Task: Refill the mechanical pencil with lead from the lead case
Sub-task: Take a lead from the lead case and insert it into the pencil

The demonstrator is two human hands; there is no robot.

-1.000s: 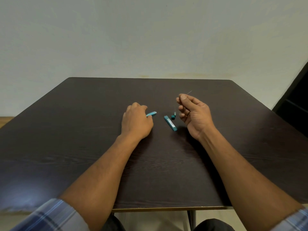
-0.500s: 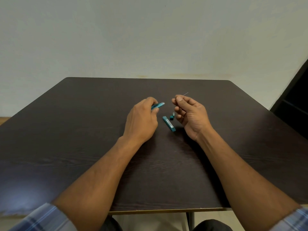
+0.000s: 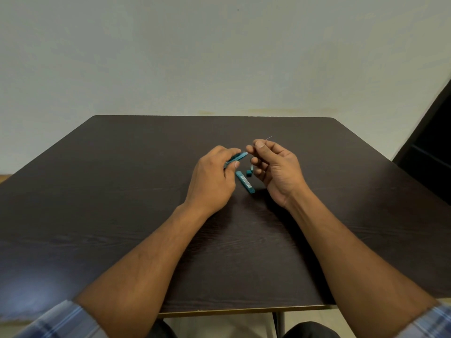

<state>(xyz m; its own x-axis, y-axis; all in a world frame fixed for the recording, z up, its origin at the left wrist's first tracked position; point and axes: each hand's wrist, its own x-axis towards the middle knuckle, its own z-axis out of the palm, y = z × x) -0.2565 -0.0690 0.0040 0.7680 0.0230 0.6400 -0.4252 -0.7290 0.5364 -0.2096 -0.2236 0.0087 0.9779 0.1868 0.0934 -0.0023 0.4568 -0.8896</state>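
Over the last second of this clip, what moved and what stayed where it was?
The left hand lifted the teal mechanical pencil off the table and swung its free end up toward the right hand. That hand shifted slightly left, keeping its pinch on the thin lead. The lead case and the small teal caps beside it stayed put.

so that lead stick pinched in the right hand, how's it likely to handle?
Lead looks hair-thin, so probably brittle and snaps under side load. Right hand pinches it at the fingertips, suggesting near-zero weight. Likely easy to lose against the dark table.
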